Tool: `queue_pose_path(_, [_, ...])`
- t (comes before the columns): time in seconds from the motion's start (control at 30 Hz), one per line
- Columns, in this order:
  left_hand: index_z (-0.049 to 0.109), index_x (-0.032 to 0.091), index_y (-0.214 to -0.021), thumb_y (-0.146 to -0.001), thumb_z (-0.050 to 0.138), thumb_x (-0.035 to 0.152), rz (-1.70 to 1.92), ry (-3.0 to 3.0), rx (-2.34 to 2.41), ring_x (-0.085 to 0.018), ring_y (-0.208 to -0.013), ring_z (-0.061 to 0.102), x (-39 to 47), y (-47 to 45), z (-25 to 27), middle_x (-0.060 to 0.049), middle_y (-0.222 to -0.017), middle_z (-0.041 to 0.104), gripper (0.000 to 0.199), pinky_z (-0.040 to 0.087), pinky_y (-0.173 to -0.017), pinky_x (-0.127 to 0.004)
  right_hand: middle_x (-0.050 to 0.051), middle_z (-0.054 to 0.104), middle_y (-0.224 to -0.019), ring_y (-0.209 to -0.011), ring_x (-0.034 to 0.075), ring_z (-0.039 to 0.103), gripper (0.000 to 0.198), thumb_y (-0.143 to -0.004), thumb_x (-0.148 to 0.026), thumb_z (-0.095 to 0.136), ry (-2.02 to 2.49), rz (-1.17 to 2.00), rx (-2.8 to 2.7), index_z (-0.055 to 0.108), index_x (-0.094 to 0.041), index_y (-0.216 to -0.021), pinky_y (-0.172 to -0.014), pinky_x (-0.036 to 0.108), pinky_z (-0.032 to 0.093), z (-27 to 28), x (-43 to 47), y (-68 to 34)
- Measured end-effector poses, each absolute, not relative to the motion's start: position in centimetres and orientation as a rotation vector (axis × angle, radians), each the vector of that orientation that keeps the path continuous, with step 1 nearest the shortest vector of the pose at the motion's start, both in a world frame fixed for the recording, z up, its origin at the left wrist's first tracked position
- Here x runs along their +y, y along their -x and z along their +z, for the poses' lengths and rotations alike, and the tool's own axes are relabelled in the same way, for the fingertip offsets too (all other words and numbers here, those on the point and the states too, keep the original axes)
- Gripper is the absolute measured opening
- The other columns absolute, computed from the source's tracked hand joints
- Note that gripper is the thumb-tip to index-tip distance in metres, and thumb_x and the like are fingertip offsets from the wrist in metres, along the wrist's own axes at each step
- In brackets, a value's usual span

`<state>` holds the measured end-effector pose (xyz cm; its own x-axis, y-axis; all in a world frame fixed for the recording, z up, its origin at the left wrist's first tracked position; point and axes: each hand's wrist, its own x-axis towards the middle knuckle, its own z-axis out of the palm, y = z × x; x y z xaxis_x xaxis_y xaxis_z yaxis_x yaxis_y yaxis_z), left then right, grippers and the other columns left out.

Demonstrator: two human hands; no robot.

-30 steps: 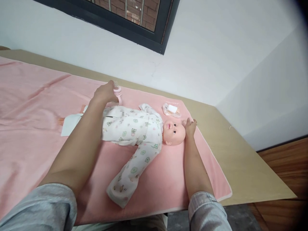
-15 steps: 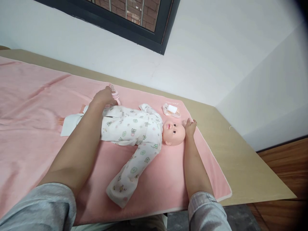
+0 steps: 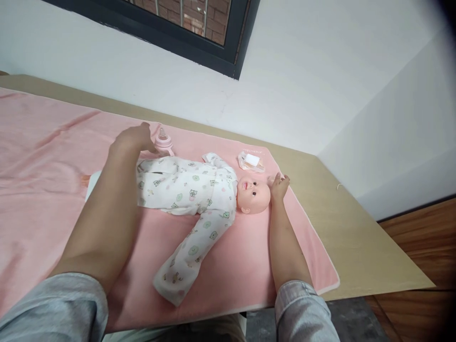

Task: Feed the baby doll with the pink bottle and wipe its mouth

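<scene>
A baby doll (image 3: pixel 192 190) in a white patterned top lies on its back on a pink blanket (image 3: pixel 228 275), head toward the right. Just beyond its body stands a baby bottle (image 3: pixel 163 143) with a pink collar and handle. My left hand (image 3: pixel 135 137) is over the far side of the doll's lower body, left of the bottle, fingers apart and holding nothing; my forearm hides part of the legs. Beside the crown of the doll's head, my right hand (image 3: pixel 280 186) rests on the blanket with its fingers spread.
A small clear plastic packet (image 3: pixel 251 161) with a white label lies beyond the doll's head. Around the blanket shows the tan tabletop (image 3: pixel 349 237). Behind the table are a white wall (image 3: pixel 199 95) and a dark-framed window (image 3: pixel 231 61).
My left hand has let go of the bottle and moved left, so more of the bottle shows. My right hand stays by the doll's head. The view has shifted slightly.
</scene>
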<state>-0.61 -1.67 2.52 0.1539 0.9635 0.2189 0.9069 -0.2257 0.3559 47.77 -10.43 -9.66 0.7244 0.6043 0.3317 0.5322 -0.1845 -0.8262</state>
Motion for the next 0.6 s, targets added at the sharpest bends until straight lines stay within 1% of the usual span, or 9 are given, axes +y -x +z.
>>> queue_pose_path(0.03, [0.036,-0.001,-0.14,-0.064,0.082,0.052,0.497,-2.117,2.096,-0.035,-0.1,0.058,-2.9,0.1,3.7,-0.025,-0.112,0.065,0.104,0.049,-0.084,-0.052,0.028,0.05,-0.135,-0.126,0.032,0.05,0.062,-0.095,-0.045,0.036,1.834,0.05,-0.88,0.041,0.0,-0.137,-0.11,0.044,0.036,-9.6,-10.5,-47.7])
queue_pose_path(0.07, [0.029,0.002,-0.146,-0.072,0.078,0.046,0.46,-2.024,2.226,-0.039,-0.104,0.058,-4.2,-0.6,5.0,-0.026,-0.12,0.062,0.099,0.048,-0.085,-0.055,0.028,0.051,-0.134,-0.126,0.032,0.049,0.06,-0.095,-0.044,0.036,1.821,0.008,-0.878,0.043,0.0,-0.135,-0.111,0.044,0.035,-9.5,-10.5,-47.6])
queue_pose_path(0.13, [0.027,0.008,-0.15,-0.082,0.07,0.037,0.661,-2.082,2.266,-0.041,-0.109,0.058,-7.2,-2.7,7.3,-0.023,-0.123,0.063,0.086,0.049,-0.088,-0.056,0.025,0.054,-0.131,-0.126,0.03,0.048,0.054,-0.095,-0.042,0.034,1.771,-0.096,-0.883,0.048,-0.003,-0.13,-0.112,0.044,0.033,-9.2,-10.6,-47.4])
queue_pose_path(0.23, [0.033,0.011,-0.149,-0.088,0.063,0.036,0.966,-2.324,2.109,-0.04,-0.115,0.058,-10.9,-6.8,9.2,-0.02,-0.127,0.062,0.073,0.049,-0.092,-0.053,0.02,0.059,-0.124,-0.12,0.026,0.05,0.046,-0.097,-0.039,0.028,1.651,-0.226,-0.946,0.055,-0.009,-0.119,-0.109,0.04,0.035,-8.9,-10.6,-47.0])
queue_pose_path(0.3, [0.042,0.014,-0.145,-0.09,0.059,0.037,1.001,-2.475,1.881,-0.036,-0.112,0.061,-12.0,-9.9,9.3,-0.017,-0.125,0.064,0.061,0.05,-0.092,-0.048,0.016,0.063,-0.115,-0.11,0.023,0.054,0.046,-0.097,-0.039,0.024,1.585,-0.218,-1.04,0.06,-0.014,-0.109,-0.1,0.036,0.041,-8.6,-10.5,-46.4])
queue_pose_path(0.37, [0.054,0.017,-0.135,-0.091,0.056,0.038,0.944,-2.595,1.582,-0.031,-0.108,0.063,-12.0,-13.1,8.9,-0.012,-0.122,0.066,0.05,0.05,-0.092,-0.042,0.013,0.065,-0.105,-0.099,0.021,0.057,0.047,-0.098,-0.041,0.022,1.543,-0.137,-1.164,0.062,-0.016,-0.099,-0.092,0.033,0.043,-8.5,-10.5,-45.6])
queue_pose_path(0.43, [0.061,0.019,-0.127,-0.089,0.055,0.039,0.814,-2.617,1.332,-0.027,-0.105,0.065,-11.2,-16.2,8.2,-0.009,-0.119,0.068,0.044,0.05,-0.089,-0.036,0.01,0.067,-0.095,-0.09,0.019,0.058,0.047,-0.098,-0.045,0.023,1.517,-0.023,-1.289,0.061,-0.018,-0.092,-0.086,0.031,0.044,-8.4,-10.4,-44.7])
queue_pose_path(0.53, [0.065,0.02,-0.123,-0.086,0.055,0.046,0.51,-2.62,1.019,-0.027,-0.101,0.065,-9.4,-20.3,7.2,-0.01,-0.119,0.068,0.047,0.049,-0.085,-0.033,0.006,0.067,-0.084,-0.081,0.017,0.057,0.045,-0.097,-0.048,0.026,1.505,0.151,-1.397,0.06,-0.019,-0.086,-0.078,0.027,0.043,-8.5,-10.2,-43.5])
queue_pose_path(0.6, [0.067,0.02,-0.121,-0.084,0.054,0.052,0.289,-2.595,0.876,-0.028,-0.102,0.064,-8.2,-22.5,6.4,-0.011,-0.122,0.067,0.051,0.047,-0.088,-0.034,0.004,0.066,-0.08,-0.078,0.016,0.057,0.044,-0.097,-0.05,0.029,1.498,0.249,-1.417,0.059,-0.019,-0.085,-0.073,0.026,0.043,-8.6,-10.1,-43.1])
